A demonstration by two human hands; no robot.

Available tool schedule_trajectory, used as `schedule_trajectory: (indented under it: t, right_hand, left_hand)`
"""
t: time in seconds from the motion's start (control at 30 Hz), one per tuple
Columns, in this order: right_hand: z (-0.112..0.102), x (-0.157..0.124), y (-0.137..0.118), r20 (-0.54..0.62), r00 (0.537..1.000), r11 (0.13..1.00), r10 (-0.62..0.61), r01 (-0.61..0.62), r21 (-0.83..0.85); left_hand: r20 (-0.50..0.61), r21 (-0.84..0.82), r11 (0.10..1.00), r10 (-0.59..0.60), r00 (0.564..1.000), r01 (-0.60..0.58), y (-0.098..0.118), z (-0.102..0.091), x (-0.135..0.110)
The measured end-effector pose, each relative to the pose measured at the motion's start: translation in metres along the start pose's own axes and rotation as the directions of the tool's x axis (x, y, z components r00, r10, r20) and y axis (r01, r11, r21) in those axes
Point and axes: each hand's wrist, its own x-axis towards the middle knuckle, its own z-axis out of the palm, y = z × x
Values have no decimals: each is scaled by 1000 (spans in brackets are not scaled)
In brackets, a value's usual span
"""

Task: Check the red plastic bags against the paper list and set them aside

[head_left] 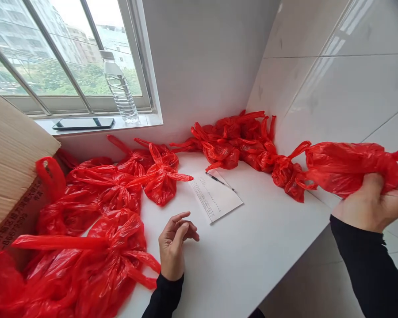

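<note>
Red bag [348,165] in right hand [374,203]: one

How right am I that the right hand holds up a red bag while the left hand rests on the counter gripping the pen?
Not quite. The head view shows the right hand holding up the red bag and the left hand resting on the counter, but that hand is empty. The pen lies on the sheet of paper, apart from it.

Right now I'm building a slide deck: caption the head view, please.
Right hand grips a red bag; left hand rests empty on the white counter.
</note>
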Motion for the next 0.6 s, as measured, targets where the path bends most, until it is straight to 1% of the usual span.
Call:
schedule_trajectory:
  t: [0.03,0.07,0.1,0.13,0.17,0.2,0.23,0.27,0.3,0.33,0.37,0.4,0.43,0.47,0.5,0.53,0.57,0.6]
  right_hand:
    - [9,-14,-18,85,991,982,100,-112,152]
    - [19,-29,-34,238,941,918,242,-302,259]
    - [30,-47,-48,379,843,815,382,-501,290]
    - [41,-65,-60,527,711,699,464,-660,276]
    - [52,-83,-71,654,574,596,493,-770,227]
    - [61,-101,-79,746,452,515,488,-840,172]
    - [68,-118,-87,814,349,453,464,-883,121]
    - [74,-132,-94,864,263,407,429,-910,75]
    - [79,-144,-100,905,189,374,381,-927,36]
    - [83,-153,-104,937,125,351,326,-936,3]
    - [86,-160,-107,960,71,332,271,-943,-24]
    - [88,-164,-108,976,29,310,218,-950,-41]
    - [92,-167,-108,986,1,279,170,-959,-47]
    - [96,-170,-106,991,-9,245,132,-969,-41]
    - [100,-173,-101,994,2,216,111,-976,-22]
    - [105,-176,-96,995,25,204,100,-979,5]
    - [110,-181,-89,995,44,218,90,-976,24]
    - [114,-188,-82,995,57,261,81,-965,34]
  left_hand:
    - [32,-20,999,-29,999,30,0,1,0]
    - [72,-42,997,-63,995,67,0,2,0]
    - [117,-64,992,-97,988,105,0,3,0]
    - [167,-85,986,-126,978,141,1,4,0]
    - [215,-107,980,-142,966,167,1,5,0]
    - [255,-131,974,-145,956,183,1,6,0]
    - [285,-158,969,-141,948,191,1,6,-1]
    - [292,-188,963,-132,947,192,0,5,-1]
    - [267,-221,959,-117,957,179,-1,4,-1]
    - [212,-252,955,-102,972,155,-1,2,0]
    - [131,-277,953,-85,988,119,-2,-1,1]
    - [45,-291,954,-66,997,76,-3,-4,2]
    - [-38,-299,954,-43,998,30,-3,-8,5]
    - [-107,-303,953,-19,994,-14,-3,-11,7]
    - [-156,-307,951,0,988,-49,-2,-15,10]
    - [-192,-309,948,16,981,-76,-1,-18,12]
    - [-216,-310,946,25,976,-93,0,-20,15]
    - [-230,-308,946,26,973,-98,1,-22,16]
